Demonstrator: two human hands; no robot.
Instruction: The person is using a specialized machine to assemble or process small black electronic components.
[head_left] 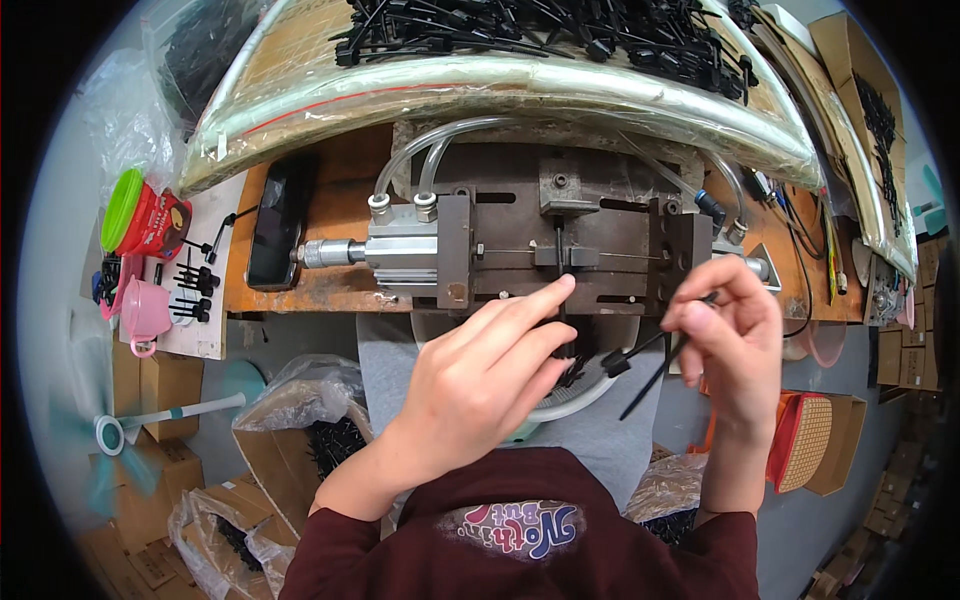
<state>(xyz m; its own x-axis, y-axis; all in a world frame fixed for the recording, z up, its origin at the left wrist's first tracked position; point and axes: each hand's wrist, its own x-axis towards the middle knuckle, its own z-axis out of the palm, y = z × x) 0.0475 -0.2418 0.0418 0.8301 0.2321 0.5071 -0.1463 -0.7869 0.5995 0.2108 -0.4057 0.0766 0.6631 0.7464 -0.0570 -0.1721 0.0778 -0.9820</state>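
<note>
My left hand (485,365) is at the front of a metal clamping fixture (515,275). Its fingers close around a black cable tie (561,245) that stands in the small block at the fixture's middle; the thumb is mostly hidden. To the right, my raised right hand (735,325) pinches black cable ties (650,385) between thumb and fingers. Their strips slant down to the left, and one has a blocky head. Below the hands, a pale round tub (575,403) with black pieces inside sits at my lap, partly covered by the left hand.
Beyond the fixture, a plastic-wrapped board (500,85) bears a heap of black cable ties (560,35). Clear air hoses (400,155) arch over the fixture. A phone (275,230), a pink cup (147,310) and a red tub (160,225) are left. Lower left are a fan (108,435) and cartons (265,435).
</note>
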